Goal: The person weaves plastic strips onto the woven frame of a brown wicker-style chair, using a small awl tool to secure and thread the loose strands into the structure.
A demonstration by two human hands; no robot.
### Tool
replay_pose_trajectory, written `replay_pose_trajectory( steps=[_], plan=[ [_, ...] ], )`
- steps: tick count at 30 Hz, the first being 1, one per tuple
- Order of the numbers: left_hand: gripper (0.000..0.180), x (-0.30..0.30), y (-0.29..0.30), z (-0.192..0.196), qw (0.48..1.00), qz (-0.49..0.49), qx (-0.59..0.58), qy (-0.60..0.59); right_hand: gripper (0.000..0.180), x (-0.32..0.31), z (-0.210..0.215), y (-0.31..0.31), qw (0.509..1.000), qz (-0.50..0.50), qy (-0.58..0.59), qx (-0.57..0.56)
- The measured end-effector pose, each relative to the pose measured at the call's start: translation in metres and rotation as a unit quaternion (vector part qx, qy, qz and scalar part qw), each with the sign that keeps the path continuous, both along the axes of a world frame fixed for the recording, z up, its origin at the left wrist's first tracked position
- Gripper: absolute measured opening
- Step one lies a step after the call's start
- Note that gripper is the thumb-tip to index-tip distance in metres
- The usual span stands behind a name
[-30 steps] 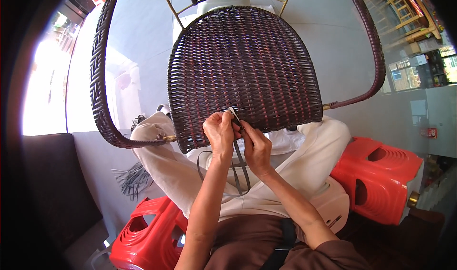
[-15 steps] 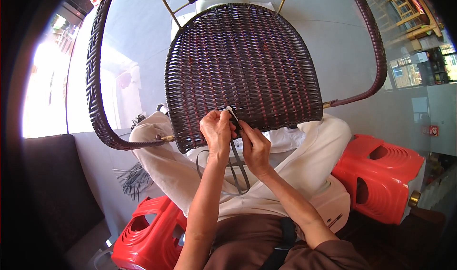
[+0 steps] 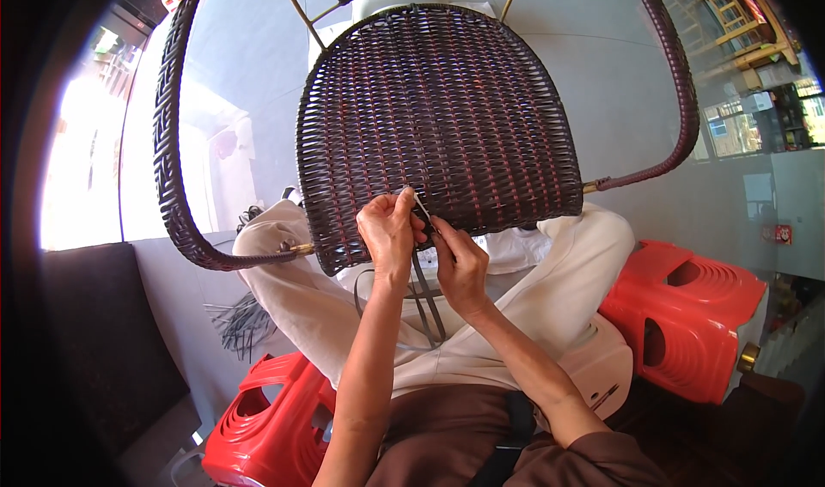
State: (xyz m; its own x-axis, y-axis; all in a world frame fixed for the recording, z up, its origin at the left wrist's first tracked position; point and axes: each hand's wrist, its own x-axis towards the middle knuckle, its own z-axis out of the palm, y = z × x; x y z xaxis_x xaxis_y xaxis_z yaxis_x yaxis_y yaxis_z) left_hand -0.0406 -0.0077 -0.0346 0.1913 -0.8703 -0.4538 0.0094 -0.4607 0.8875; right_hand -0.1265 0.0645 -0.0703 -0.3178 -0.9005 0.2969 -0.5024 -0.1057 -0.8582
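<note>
Dark wicker chair seat (image 3: 443, 118) nearly all woven — loose strands (image 3: 427, 302) dangling at near edge; left hand (image 3: 388, 229) and right hand (image 3: 460, 259) pinched shut on strands there.

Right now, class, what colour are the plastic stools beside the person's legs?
Bright red, clearest in the head view: one stool at the right, another lower left.
</note>
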Motion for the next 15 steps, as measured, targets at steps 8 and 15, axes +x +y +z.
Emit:
replay_pose_trajectory(
  steps=[8, 15],
  plan=[
    [0.028, 0.013, 0.002, 0.012, 0.994, -0.043, 0.057, 0.085, 0.025, -0.001, -0.001, 0.0, 1.0, 0.0, -0.002, 0.004],
    [0.025, 0.011, 0.007, 0.012, 0.995, -0.063, 0.058, 0.042, 0.024, -0.001, -0.001, 0.0, 1.0, -0.005, 0.003, -0.005]
  ],
)
